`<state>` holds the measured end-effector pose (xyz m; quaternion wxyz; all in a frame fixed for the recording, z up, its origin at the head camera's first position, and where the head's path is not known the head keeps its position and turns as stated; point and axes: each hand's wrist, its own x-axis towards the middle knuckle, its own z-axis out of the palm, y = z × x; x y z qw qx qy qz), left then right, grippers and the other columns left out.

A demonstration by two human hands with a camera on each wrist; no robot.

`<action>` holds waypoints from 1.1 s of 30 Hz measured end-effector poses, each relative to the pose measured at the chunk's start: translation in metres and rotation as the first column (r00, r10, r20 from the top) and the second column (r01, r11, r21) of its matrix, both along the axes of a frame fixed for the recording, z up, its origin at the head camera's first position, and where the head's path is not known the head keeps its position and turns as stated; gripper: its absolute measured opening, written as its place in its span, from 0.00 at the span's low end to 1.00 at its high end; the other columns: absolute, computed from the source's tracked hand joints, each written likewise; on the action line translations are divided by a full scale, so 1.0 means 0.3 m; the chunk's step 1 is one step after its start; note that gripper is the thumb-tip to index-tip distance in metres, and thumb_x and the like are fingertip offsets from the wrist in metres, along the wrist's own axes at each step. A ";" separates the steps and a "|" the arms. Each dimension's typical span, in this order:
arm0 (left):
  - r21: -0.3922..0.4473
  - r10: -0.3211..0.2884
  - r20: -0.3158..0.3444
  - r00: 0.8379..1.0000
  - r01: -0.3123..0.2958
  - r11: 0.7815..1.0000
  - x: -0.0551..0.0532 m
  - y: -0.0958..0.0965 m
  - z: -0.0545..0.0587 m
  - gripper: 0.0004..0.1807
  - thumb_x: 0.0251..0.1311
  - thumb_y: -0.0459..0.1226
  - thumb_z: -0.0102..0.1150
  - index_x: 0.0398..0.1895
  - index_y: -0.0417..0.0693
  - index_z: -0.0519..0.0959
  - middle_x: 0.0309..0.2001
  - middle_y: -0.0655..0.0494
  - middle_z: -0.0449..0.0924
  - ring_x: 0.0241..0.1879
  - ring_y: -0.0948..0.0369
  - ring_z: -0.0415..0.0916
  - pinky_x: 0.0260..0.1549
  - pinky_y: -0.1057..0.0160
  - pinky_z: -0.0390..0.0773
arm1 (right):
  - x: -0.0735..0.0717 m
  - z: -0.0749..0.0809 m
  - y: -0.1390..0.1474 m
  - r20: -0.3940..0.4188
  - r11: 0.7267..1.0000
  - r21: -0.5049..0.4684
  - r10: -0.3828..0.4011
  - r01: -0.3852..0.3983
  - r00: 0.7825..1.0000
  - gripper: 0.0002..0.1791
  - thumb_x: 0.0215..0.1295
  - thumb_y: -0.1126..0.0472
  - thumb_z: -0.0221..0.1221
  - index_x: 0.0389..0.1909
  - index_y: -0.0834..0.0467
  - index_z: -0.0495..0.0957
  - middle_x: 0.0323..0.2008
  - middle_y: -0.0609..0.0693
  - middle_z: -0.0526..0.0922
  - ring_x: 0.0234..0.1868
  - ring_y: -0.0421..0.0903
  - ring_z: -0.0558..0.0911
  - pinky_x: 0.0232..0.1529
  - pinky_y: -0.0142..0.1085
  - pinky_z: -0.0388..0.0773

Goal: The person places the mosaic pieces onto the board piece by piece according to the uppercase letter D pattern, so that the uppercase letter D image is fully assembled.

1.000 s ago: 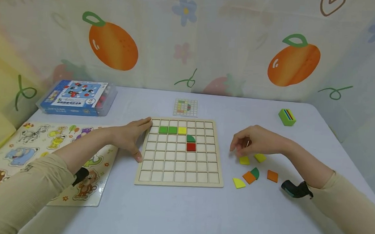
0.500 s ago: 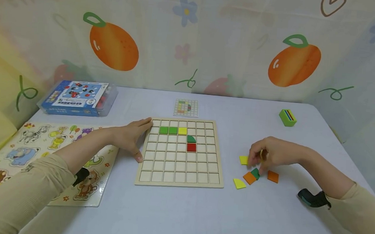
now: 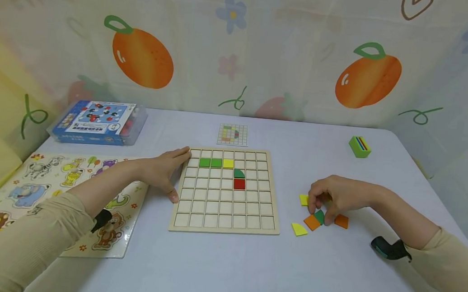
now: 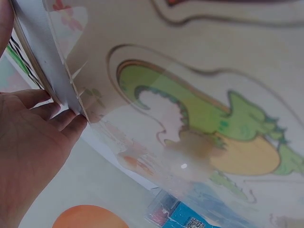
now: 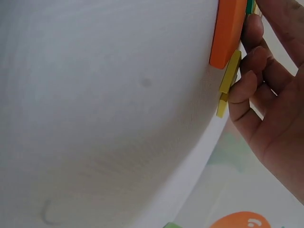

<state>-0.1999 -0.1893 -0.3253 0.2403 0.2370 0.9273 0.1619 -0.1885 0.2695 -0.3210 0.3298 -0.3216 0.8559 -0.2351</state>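
Note:
My left hand (image 3: 162, 173) rests at the left edge of a wooden grid board (image 3: 216, 231), its fingers spread along the frame. On the board lie two green square tiles (image 3: 210, 163), a yellow square tile (image 3: 227, 163), a dark green quarter-circle tile (image 3: 238, 173) and a red tile (image 3: 239, 184). Right of the board, my right hand (image 3: 339, 195) pinches another green quarter-circle tile (image 3: 319, 216) between thumb and finger, low on the table. Around it are orange tiles (image 3: 312, 222) and yellow tiles (image 3: 299, 229); one yellow tile is mostly hidden under the hand.
A small pattern card (image 3: 232, 134) lies behind the board. At left, an animal puzzle board (image 3: 119, 242) lies below a boxed set (image 3: 97, 123). A green block with coloured stripes (image 3: 360, 147) stands at the back right.
My right hand has moved right and towards me, from above the yellow tiles down to the green quarter-circle tile. My left hand has stayed at the board's edge.

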 end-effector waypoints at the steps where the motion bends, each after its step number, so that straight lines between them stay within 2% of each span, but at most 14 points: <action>1: 0.000 -0.001 0.000 1.000 0.001 1.000 0.000 0.000 0.000 0.74 0.36 0.52 0.81 0.78 0.31 0.40 0.80 0.34 0.30 0.78 0.34 0.32 0.75 0.35 0.45 | 0.001 0.000 -0.001 0.000 1.000 0.003 0.001 -0.001 1.000 0.16 0.45 0.64 0.75 0.33 0.45 0.82 0.33 0.45 0.78 0.39 0.43 0.75 0.38 0.30 0.76; 8: 0.010 -0.012 0.003 1.000 0.012 1.000 0.000 -0.005 0.000 0.73 0.37 0.52 0.81 0.77 0.31 0.40 0.79 0.34 0.30 0.78 0.34 0.32 0.75 0.34 0.44 | -0.003 0.004 -0.004 -0.004 1.000 0.009 0.003 -0.003 1.000 0.15 0.46 0.63 0.75 0.31 0.46 0.81 0.33 0.44 0.80 0.38 0.43 0.75 0.38 0.30 0.76; 18: 0.013 -0.016 0.000 1.000 0.016 1.000 -0.002 -0.007 -0.004 0.73 0.37 0.51 0.81 0.77 0.31 0.40 0.79 0.34 0.30 0.78 0.34 0.31 0.75 0.34 0.44 | -0.004 0.008 -0.011 -0.029 0.999 0.050 -0.013 0.014 1.000 0.14 0.48 0.66 0.73 0.27 0.49 0.77 0.29 0.43 0.78 0.32 0.42 0.74 0.32 0.29 0.73; 25: 0.003 -0.012 -0.005 1.000 0.012 1.000 -0.003 -0.004 -0.002 0.73 0.37 0.51 0.81 0.77 0.31 0.41 0.80 0.34 0.30 0.78 0.34 0.32 0.75 0.34 0.45 | -0.010 0.030 -0.009 -0.045 1.000 0.028 0.002 -0.001 0.999 0.12 0.51 0.64 0.72 0.25 0.50 0.77 0.27 0.42 0.80 0.30 0.39 0.76 0.32 0.28 0.75; 33: 0.006 -0.011 -0.002 1.000 0.011 1.000 -0.004 -0.006 -0.004 0.73 0.37 0.51 0.81 0.77 0.31 0.40 0.80 0.34 0.30 0.78 0.34 0.32 0.75 0.34 0.45 | -0.039 0.044 -0.044 -0.146 1.000 -0.007 0.005 -0.006 0.989 0.12 0.53 0.61 0.72 0.28 0.45 0.77 0.28 0.38 0.80 0.34 0.39 0.78 0.36 0.29 0.79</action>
